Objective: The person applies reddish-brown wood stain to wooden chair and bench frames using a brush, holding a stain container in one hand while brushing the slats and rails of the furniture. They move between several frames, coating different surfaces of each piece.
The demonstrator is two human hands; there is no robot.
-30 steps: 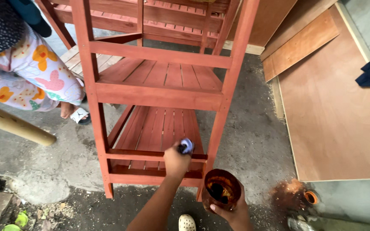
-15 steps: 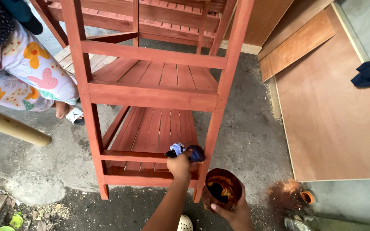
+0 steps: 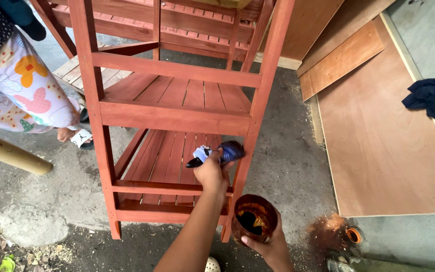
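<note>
My left hand (image 3: pixel 211 174) is closed around a paintbrush (image 3: pixel 216 153) with a blue and white handle and a dark tip. It holds the brush just over the lower slatted shelf of a red-brown stained wooden rack (image 3: pixel 174 118), close to the rack's front right leg (image 3: pixel 258 108). My right hand (image 3: pixel 272 246) grips a round cup (image 3: pixel 254 217) of dark stain, low and to the right of that leg. The cup's inside is smeared brown and orange.
Another person in patterned trousers (image 3: pixel 18 95) and a sandal stands at the left of the rack. A yellow pole (image 3: pixel 11 153) lies at the left. Plywood sheets (image 3: pixel 378 136) cover the floor at the right, with a dark cloth (image 3: pixel 431 98). An orange stain spill (image 3: pixel 328 229) marks the concrete.
My left hand has moved the brush to the right and a little up over the lower shelf, toward the front right leg. The cup has stayed in place.
</note>
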